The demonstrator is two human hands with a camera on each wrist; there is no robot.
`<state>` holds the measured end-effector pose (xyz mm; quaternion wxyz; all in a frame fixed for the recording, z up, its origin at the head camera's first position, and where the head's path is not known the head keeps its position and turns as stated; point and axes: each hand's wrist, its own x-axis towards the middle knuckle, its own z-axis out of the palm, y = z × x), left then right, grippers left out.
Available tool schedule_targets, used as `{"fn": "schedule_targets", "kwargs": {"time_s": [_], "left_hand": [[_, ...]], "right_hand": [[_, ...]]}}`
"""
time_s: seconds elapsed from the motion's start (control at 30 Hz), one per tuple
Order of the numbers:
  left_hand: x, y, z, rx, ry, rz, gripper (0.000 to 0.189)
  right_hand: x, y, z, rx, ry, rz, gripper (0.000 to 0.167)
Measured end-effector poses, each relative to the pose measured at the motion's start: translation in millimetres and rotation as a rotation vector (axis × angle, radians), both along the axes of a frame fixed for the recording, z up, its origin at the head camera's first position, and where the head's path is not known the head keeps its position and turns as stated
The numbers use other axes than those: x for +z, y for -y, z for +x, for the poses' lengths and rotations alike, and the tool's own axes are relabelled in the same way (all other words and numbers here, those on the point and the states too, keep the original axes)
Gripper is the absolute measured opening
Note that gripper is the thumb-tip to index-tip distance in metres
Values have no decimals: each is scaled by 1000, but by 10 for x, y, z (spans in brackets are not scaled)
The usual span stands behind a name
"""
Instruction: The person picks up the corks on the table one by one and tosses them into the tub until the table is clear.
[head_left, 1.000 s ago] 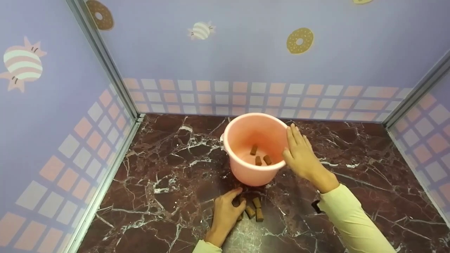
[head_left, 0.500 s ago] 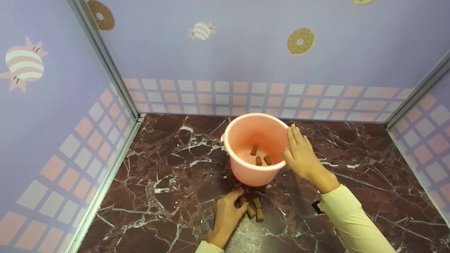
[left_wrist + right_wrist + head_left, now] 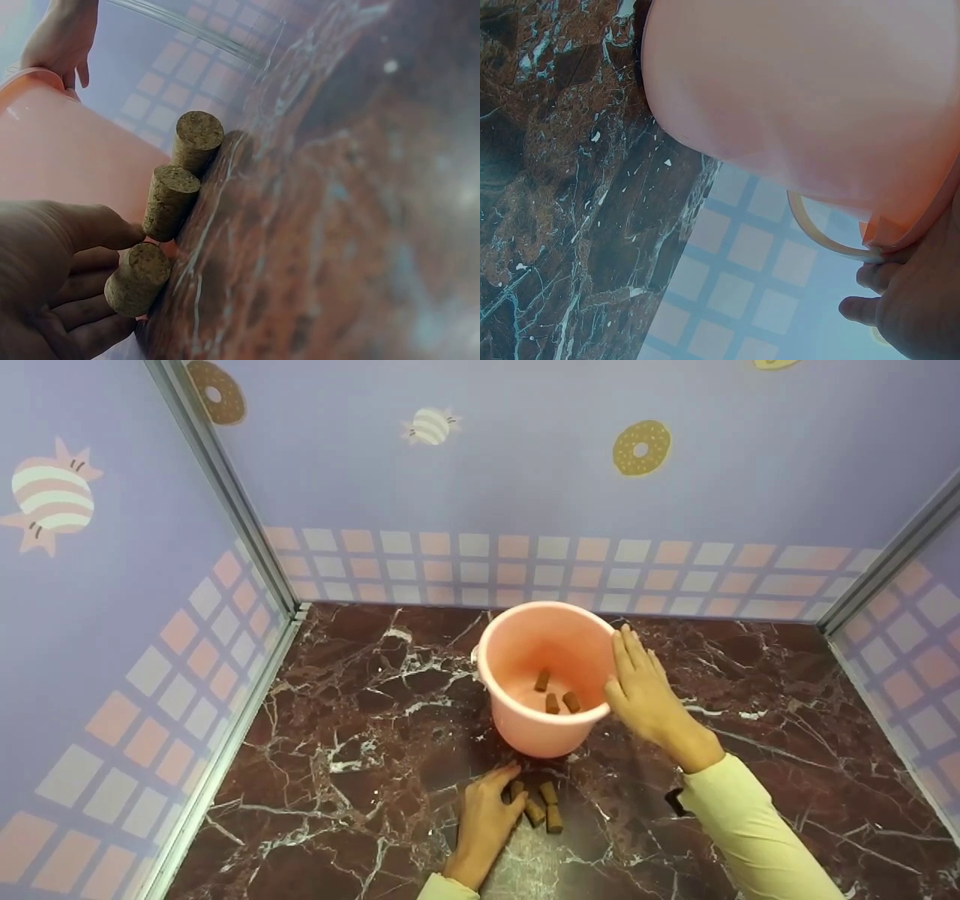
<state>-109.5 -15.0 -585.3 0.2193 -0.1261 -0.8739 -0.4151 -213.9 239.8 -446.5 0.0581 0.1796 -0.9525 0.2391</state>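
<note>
A pink bucket (image 3: 536,735) stands upright on the dark marbled surface, with three brown corks (image 3: 571,703) on its bottom. My right hand (image 3: 645,690) rests against the right side of its rim, fingers stretched along it. The bucket's handle (image 3: 817,236) hangs beside these fingers in the right wrist view. In front of the bucket, several more corks (image 3: 553,817) lie close together. My left hand (image 3: 484,817) is at their left side. One cork (image 3: 139,279) lies between its spread thumb and fingers, which do not visibly close round it.
Purple panels (image 3: 525,487) with printed sweets and pink and white squares enclose the surface at the back, left and right. Metal strips (image 3: 225,487) run along the panel corners. A small dark object (image 3: 675,801) shows beside the right sleeve.
My left hand has shifted slightly right and forward among the corks, and a cork shows more plainly in its gap. My right hand and the bucket have stayed put.
</note>
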Motion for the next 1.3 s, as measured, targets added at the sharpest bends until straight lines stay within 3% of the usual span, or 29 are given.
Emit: {"fn": "schedule_targets", "kwargs": {"time_s": [0.5, 0.87, 1.13, 1.3], "left_hand": [[-15, 24, -18, 1, -45, -19, 31], [2, 51, 12, -4, -7, -13, 36], [23, 66, 17, 11, -30, -25, 32], [29, 86, 12, -11, -9, -32, 30]], "right_hand": [[8, -2, 4, -3, 8, 0, 71], [-7, 0, 1, -1, -3, -2, 71], [-1, 1, 14, -4, 13, 1, 70], [-3, 0, 16, -3, 5, 0, 70]]}}
